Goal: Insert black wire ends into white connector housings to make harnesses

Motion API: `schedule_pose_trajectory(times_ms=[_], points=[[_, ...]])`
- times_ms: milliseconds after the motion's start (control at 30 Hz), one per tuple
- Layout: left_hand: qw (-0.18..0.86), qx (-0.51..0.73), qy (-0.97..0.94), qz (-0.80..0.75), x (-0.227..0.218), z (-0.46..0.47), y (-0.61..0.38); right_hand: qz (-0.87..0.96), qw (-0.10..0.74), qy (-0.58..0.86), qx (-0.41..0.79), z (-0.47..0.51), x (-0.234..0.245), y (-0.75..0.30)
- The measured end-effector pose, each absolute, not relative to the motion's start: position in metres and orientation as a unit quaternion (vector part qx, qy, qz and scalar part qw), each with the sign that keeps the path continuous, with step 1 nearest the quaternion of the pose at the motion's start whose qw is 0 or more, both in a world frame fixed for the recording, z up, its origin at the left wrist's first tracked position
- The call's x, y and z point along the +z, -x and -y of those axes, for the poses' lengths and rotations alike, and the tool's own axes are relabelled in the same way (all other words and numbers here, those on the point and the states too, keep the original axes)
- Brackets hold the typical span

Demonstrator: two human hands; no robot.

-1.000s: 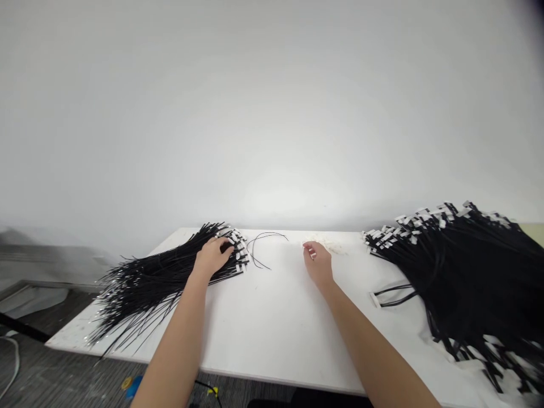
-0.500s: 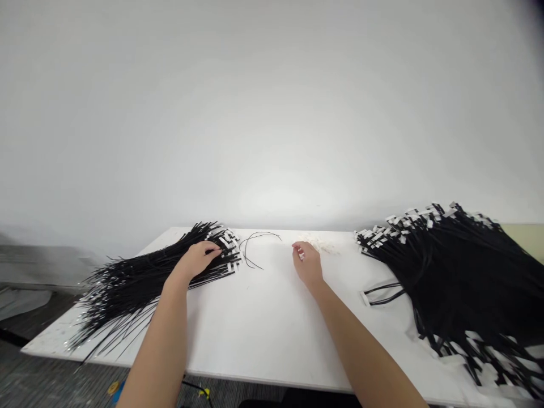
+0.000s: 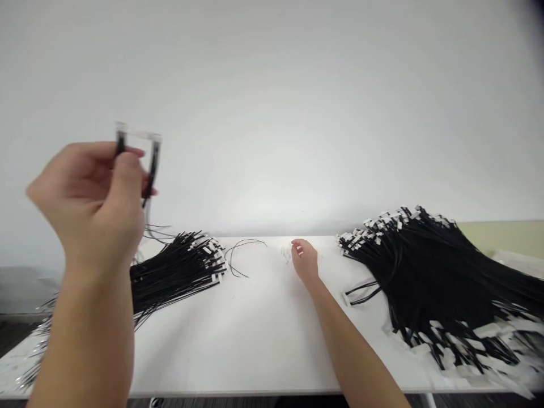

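Note:
My left hand (image 3: 91, 198) is raised high at the left, closed on a thin black cable piece with white labelled ends (image 3: 138, 150) that sticks up above my fingers. Below it lies the left bundle of black cables with white tags (image 3: 178, 272) on the white table (image 3: 255, 340). My right hand (image 3: 304, 259) rests far out on the table, fingers curled on small white pieces (image 3: 287, 253) that I cannot make out well. A large heap of black cables (image 3: 433, 272) lies at the right.
A loose thin black wire loop (image 3: 240, 255) lies between the left bundle and my right hand. A single cable with a white connector (image 3: 359, 292) lies at the left foot of the right heap. A plain white wall stands behind the table.
My left hand has left the left bundle and risen up close to the camera with a cable piece. The right hand has stayed by the white pieces. The view has shifted left.

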State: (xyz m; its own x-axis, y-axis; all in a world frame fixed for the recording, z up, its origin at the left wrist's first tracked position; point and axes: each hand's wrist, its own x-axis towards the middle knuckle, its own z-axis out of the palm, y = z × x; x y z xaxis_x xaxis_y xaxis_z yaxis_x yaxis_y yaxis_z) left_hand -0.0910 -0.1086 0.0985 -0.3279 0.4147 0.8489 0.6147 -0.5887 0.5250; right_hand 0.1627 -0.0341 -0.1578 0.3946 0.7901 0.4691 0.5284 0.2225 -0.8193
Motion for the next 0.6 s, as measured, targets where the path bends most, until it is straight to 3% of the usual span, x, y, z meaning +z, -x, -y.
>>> schedule_pose_trajectory(times_ms=[67,167,333,433,600], points=[[-0.054,-0.688,0.646,0.326,0.109,0.119,0.070,0.532,0.569,0.616,0.117,0.033,-0.157,-0.174],[-0.316,-0.588,0.673,0.318,0.108,0.115,0.050,0.522,0.569,0.624,0.121,0.034,-0.158,-0.189],[-0.606,-0.428,0.563,0.364,0.039,0.070,0.012,0.517,0.559,0.635,0.132,0.033,-0.159,-0.206],[-0.691,-0.311,0.517,0.399,-0.033,0.043,-0.014,0.525,0.546,0.639,0.133,0.030,-0.159,-0.213],[-0.664,-0.283,0.522,0.455,-0.112,0.023,-0.026,0.579,0.498,0.634,0.121,0.031,-0.158,-0.216]])
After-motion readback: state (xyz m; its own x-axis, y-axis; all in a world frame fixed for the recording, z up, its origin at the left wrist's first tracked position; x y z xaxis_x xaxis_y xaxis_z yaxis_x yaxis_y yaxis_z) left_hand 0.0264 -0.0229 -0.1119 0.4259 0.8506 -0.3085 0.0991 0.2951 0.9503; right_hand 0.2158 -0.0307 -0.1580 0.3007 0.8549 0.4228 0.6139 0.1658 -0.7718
